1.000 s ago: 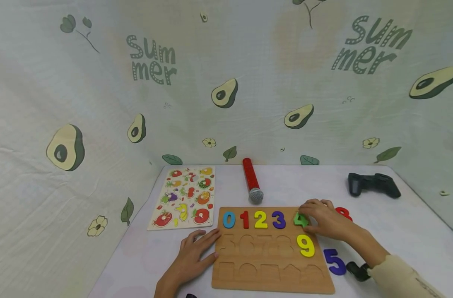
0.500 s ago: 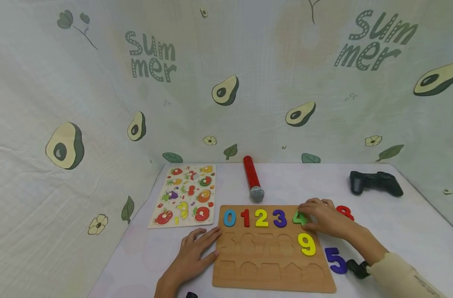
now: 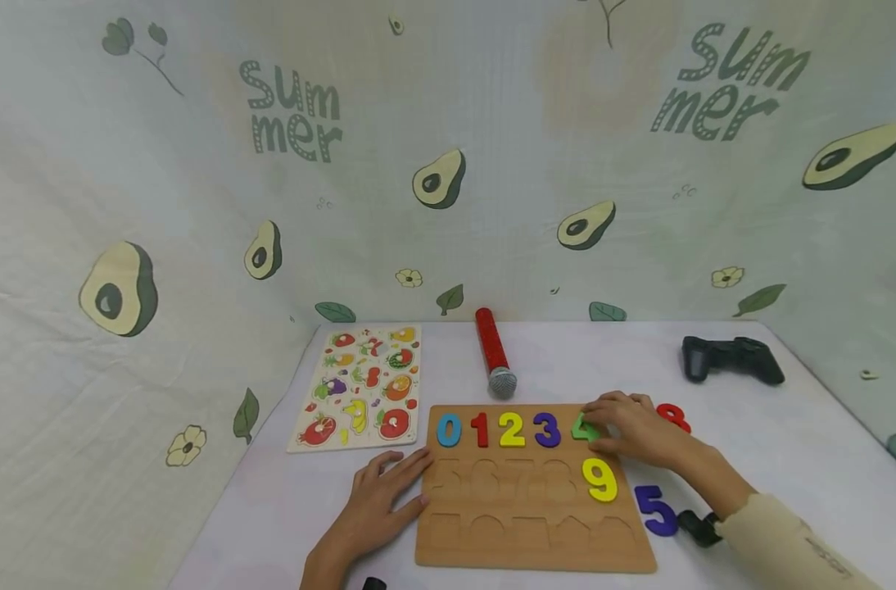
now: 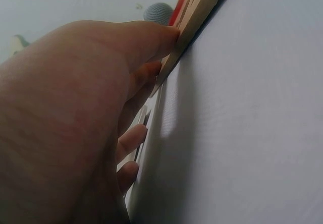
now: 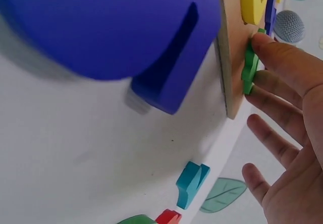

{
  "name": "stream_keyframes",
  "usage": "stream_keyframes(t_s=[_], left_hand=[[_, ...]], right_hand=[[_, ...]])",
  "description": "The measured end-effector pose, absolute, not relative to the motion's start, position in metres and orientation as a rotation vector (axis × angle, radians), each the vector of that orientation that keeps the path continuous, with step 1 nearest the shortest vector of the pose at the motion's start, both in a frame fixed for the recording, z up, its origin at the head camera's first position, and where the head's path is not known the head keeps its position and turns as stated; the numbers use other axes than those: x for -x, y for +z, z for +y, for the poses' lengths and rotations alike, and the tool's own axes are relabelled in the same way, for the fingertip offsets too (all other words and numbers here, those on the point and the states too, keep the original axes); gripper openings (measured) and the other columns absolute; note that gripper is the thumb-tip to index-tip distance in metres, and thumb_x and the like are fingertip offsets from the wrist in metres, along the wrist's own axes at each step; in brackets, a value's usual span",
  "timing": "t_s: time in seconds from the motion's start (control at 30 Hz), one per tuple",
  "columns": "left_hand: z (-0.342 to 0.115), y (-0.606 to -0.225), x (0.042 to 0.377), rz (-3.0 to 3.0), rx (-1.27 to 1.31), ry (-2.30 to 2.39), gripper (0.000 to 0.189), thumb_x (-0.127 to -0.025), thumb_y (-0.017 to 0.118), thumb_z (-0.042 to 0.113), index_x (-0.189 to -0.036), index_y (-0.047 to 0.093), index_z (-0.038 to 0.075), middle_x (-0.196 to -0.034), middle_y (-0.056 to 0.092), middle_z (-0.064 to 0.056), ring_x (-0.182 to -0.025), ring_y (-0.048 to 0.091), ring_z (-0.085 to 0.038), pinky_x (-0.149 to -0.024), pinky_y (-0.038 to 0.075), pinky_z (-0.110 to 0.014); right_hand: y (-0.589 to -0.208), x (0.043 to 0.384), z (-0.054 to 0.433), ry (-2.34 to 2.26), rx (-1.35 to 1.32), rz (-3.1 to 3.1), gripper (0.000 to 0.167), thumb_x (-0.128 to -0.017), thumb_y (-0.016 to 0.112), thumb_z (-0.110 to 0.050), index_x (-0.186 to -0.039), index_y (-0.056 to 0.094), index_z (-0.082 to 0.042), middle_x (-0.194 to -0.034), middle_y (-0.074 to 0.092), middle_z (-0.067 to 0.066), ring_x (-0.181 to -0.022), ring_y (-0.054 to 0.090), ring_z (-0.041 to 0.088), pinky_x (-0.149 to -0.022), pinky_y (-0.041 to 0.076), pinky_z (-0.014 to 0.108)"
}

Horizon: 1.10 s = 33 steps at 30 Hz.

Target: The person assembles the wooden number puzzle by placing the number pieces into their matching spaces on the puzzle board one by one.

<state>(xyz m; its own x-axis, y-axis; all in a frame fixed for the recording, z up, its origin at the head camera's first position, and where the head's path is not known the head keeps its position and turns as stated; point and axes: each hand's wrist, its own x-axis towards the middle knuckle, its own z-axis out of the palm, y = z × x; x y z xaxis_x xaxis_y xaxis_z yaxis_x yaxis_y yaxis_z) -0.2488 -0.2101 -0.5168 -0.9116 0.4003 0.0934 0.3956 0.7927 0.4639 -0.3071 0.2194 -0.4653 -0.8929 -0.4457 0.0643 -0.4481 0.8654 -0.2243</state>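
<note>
the green number four lies at the right end of the top row on the wooden board, beside the purple three. its top points toward the patterned curtain, its long axis running away from the person, roughly in line with the other digits. compared with a second ago, the four sits slightly closer to the three, and the right hand has shifted with it. the four is bright, plain green, thick and flat-sided; the fingers cover part of it, and whether it is fully down in its slot, i cannot tell. the right hand pinches it between thumb and fingertips, the other fingers spread. the left hand has relaxed, spread fingers, touching the board's left edge.
</note>
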Motion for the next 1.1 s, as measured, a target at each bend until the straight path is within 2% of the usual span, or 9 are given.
stream_keyframes(t_s=[0.33, 0.63, 0.97, 1.1], left_hand=[[-0.209, -0.519, 0.247, 2.944, -0.669, 0.772, 0.057, -0.097, 0.055, 0.056, -0.15, 0.047, 0.035, -0.156, 0.039, 0.016, -0.138, 0.03, -0.028, -0.103, 0.024, -0.061], [-0.211, -0.518, 0.247, 2.972, -0.681, 0.792, 0.057, -0.097, 0.058, 0.053, -0.15, 0.048, 0.034, -0.155, 0.041, 0.017, -0.139, 0.031, -0.027, -0.102, 0.025, -0.061], [-0.211, -0.518, 0.247, 2.954, -0.645, 0.789, 0.058, -0.097, 0.057, 0.054, -0.15, 0.047, 0.035, -0.156, 0.04, 0.015, -0.139, 0.03, -0.028, -0.103, 0.024, -0.062], [-0.21, -0.518, 0.247, 2.962, -0.656, 0.792, 0.057, -0.097, 0.058, 0.053, -0.15, 0.048, 0.034, -0.156, 0.04, 0.016, -0.139, 0.03, -0.027, -0.104, 0.023, -0.062]], right_hand=[[-0.46, 0.288, 0.228, 0.44, -0.698, -2.993, 0.048, -0.085, 0.079, -0.039, -0.125, 0.069, -0.013, -0.126, 0.066, 0.005, -0.126, 0.048, 0.038, -0.098, 0.029, 0.069], [-0.45, 0.269, 0.241, 0.401, -0.713, -2.919, 0.032, -0.086, 0.079, -0.026, -0.116, 0.072, -0.016, -0.117, 0.068, -0.001, -0.121, 0.053, 0.035, -0.097, 0.03, 0.065], [-0.452, 0.249, 0.25, 0.422, -0.716, -2.932, 0.03, -0.084, 0.081, -0.028, -0.111, 0.072, -0.02, -0.113, 0.067, -0.007, -0.117, 0.055, 0.03, -0.089, 0.033, 0.056], [-0.453, 0.239, 0.251, 0.422, -0.683, -2.956, 0.03, -0.083, 0.082, -0.029, -0.11, 0.072, -0.021, -0.112, 0.067, -0.009, -0.117, 0.055, 0.029, -0.09, 0.034, 0.059]])
